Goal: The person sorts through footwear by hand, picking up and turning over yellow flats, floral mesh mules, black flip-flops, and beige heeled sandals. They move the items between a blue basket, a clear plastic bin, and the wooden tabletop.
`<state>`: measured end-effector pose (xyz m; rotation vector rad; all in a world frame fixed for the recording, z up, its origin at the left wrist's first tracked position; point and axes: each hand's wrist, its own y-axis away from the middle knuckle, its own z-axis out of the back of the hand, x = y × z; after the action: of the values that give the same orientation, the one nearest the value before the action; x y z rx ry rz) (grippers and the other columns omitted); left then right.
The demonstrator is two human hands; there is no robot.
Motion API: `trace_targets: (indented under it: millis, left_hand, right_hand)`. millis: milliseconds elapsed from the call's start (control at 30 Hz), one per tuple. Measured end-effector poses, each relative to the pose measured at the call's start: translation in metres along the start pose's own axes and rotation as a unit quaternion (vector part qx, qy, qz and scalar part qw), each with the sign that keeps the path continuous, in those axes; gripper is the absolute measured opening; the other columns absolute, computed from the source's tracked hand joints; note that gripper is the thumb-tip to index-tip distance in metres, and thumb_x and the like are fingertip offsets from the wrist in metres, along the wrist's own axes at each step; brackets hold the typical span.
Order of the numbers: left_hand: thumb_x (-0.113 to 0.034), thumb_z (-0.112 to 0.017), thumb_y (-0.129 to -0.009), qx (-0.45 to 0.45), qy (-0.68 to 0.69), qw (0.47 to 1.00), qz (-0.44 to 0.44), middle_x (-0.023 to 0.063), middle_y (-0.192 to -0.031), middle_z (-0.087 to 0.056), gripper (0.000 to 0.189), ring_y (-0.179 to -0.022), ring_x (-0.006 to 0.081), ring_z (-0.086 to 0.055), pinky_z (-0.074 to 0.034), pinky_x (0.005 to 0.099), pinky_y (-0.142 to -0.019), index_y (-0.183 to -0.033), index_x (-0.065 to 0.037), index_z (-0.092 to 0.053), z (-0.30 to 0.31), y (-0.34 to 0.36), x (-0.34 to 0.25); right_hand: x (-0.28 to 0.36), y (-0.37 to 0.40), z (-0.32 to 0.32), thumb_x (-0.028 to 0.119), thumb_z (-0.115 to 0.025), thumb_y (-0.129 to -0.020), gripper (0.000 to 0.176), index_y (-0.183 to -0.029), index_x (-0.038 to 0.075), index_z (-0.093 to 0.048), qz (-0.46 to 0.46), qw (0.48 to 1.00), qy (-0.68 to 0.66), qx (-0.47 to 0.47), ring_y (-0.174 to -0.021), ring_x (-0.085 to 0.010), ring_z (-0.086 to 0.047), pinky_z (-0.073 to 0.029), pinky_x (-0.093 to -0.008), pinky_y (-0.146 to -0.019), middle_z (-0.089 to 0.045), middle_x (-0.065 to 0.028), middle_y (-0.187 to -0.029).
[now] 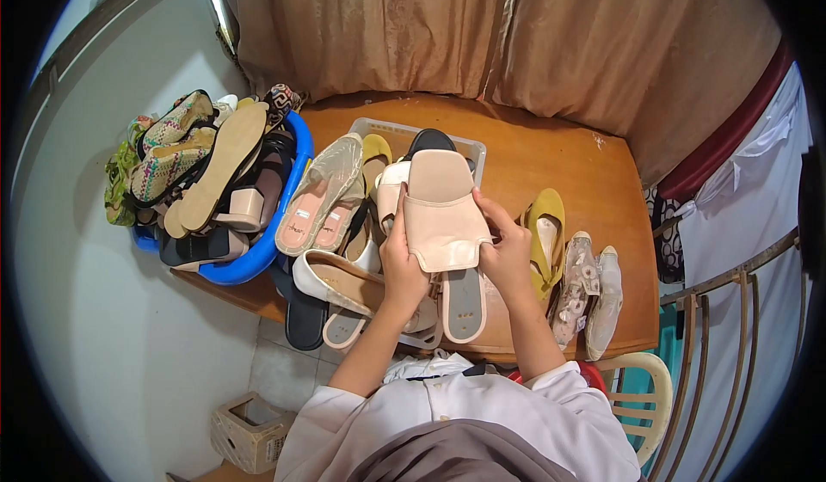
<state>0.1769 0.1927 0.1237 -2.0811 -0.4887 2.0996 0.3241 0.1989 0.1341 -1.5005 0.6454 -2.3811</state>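
A pale pink slide sandal (pixel 447 224) is held up between both hands, its wide strap facing the camera. My left hand (pixel 406 263) grips its left edge with the fingers closed round it. On the right edge, my right hand (pixel 509 250) holds the strap between thumb and fingers. Below it, the grey insole of a sandal (pixel 465 306) shows. Behind and beside the hands, shoes lie in and over a clear plastic basket (pixel 372 124), among them a white flat (pixel 335 280) and a black shoe (pixel 430 141).
A blue basket (pixel 303 147) heaped with shoes stands at the left of the wooden table (pixel 602 172). Yellow flats (pixel 545 233) and clear shoes (pixel 605 301) lie at the right. A plastic chair (pixel 658 396) and a box (pixel 249 435) are lower down.
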Motion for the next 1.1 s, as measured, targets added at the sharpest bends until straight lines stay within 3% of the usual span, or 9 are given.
trace_targets:
  millis: [133,233,467,567,667,700,933,1033,1100]
  left_hand:
    - [-0.01,-0.057,-0.082,0.026,-0.129,0.989,-0.061,0.0275,-0.125,-0.048,0.067,-0.112,0.0327,-0.053,-0.041,0.0355,-0.092,-0.139,0.003,-0.025,-0.002,0.007,-0.014]
    - [-0.005,-0.054,-0.08,-0.016,-0.17,0.979,-0.112,0.0279,-0.121,-0.05,0.066,-0.107,0.0354,-0.056,-0.044,0.0362,-0.087,-0.139,0.002,-0.025,-0.005,0.004,-0.003]
    - [0.009,-0.045,-0.075,0.074,-0.167,0.983,-0.03,0.0273,-0.127,-0.045,0.073,-0.114,0.0391,-0.049,-0.039,0.04,-0.094,-0.142,-0.003,-0.02,0.003,-0.001,-0.002]
    - [0.005,-0.047,-0.078,0.053,-0.127,0.99,-0.027,0.0251,-0.129,-0.044,0.07,-0.115,0.0337,-0.048,-0.039,0.037,-0.094,-0.141,-0.003,-0.021,0.005,-0.008,0.004]
    - [-0.001,-0.053,-0.082,-0.004,-0.069,0.997,-0.031,0.016,-0.138,-0.036,0.067,-0.123,0.0213,-0.041,-0.033,0.0302,-0.101,-0.141,-0.002,-0.021,0.003,-0.013,0.017]
    - [0.0,-0.054,-0.081,0.005,-0.026,0.999,-0.017,0.0154,-0.138,-0.037,0.069,-0.122,0.021,-0.042,-0.033,0.0304,-0.101,-0.141,-0.002,-0.02,0.004,-0.018,0.025]
    - [0.0,-0.059,-0.071,0.199,0.263,0.927,0.18,0.0184,-0.131,-0.04,0.067,-0.123,0.0264,-0.04,-0.033,0.0341,-0.101,-0.132,0.002,-0.031,0.037,-0.044,0.019]
    - [-0.004,-0.061,-0.071,-0.03,0.044,0.969,0.24,0.0183,-0.125,-0.045,0.067,-0.115,0.025,-0.046,-0.037,0.0323,-0.097,-0.131,-0.001,-0.033,0.043,-0.063,0.038]
    - [-0.012,-0.067,-0.071,-0.016,-0.116,0.964,0.237,0.0222,-0.127,-0.039,0.077,-0.118,0.0285,-0.041,-0.035,0.0353,-0.098,-0.133,-0.001,-0.024,0.042,-0.059,0.064]
  right_hand:
    - [0.029,0.0,-0.003,0.002,-0.063,-0.072,0.059,-0.128,0.011,-0.048,0.083,0.988,0.134,0.003,-0.099,-0.0362,-0.06,-0.052,-0.0363,-0.076,-0.051,-0.0284,-0.119]
    - [0.011,0.001,-0.006,0.004,-0.062,-0.075,0.058,-0.13,0.014,-0.046,0.097,0.989,0.107,0.02,-0.109,-0.0426,-0.052,-0.049,-0.04,-0.083,-0.041,-0.0323,-0.128]
    - [-0.019,0.002,0.0,0.004,-0.061,-0.076,0.065,-0.136,0.012,-0.038,0.098,0.982,0.117,0.109,-0.113,-0.0373,-0.051,-0.047,-0.0386,-0.086,-0.041,-0.0314,-0.13]
    - [-0.01,0.005,-0.003,0.01,-0.066,-0.077,0.075,-0.14,0.007,-0.027,-0.089,0.976,-0.19,0.058,-0.113,-0.0322,-0.052,-0.046,-0.0353,-0.088,-0.043,-0.0274,-0.129]
    - [-0.01,0.021,0.003,0.021,-0.07,-0.078,0.083,-0.14,0.0,-0.019,-0.16,0.958,-0.153,0.183,-0.112,-0.0265,-0.052,-0.044,-0.0318,-0.09,-0.046,-0.023,-0.127]
    - [-0.018,0.024,-0.002,0.031,-0.071,-0.079,0.082,-0.136,-0.004,-0.024,-0.074,0.965,-0.122,0.22,-0.11,-0.0236,-0.052,-0.042,-0.0306,-0.091,-0.049,-0.0212,-0.122]
    - [-0.018,0.024,0.015,0.02,-0.061,-0.087,0.058,-0.133,-0.003,-0.034,-0.331,0.899,-0.258,0.126,-0.094,-0.0147,-0.057,-0.045,-0.0267,-0.081,-0.058,-0.0111,-0.109]
    - [-0.036,0.026,0.032,0.016,-0.057,-0.089,0.043,-0.126,-0.003,-0.045,-0.305,0.92,-0.213,0.119,-0.083,-0.01,-0.057,-0.045,-0.0238,-0.074,-0.061,-0.0069,-0.1]
    - [-0.028,0.022,0.042,0.016,-0.056,-0.089,0.04,-0.123,-0.004,-0.048,-0.283,0.936,-0.164,0.129,-0.087,-0.0106,-0.055,-0.044,-0.0236,-0.076,-0.061,-0.0081,-0.102]
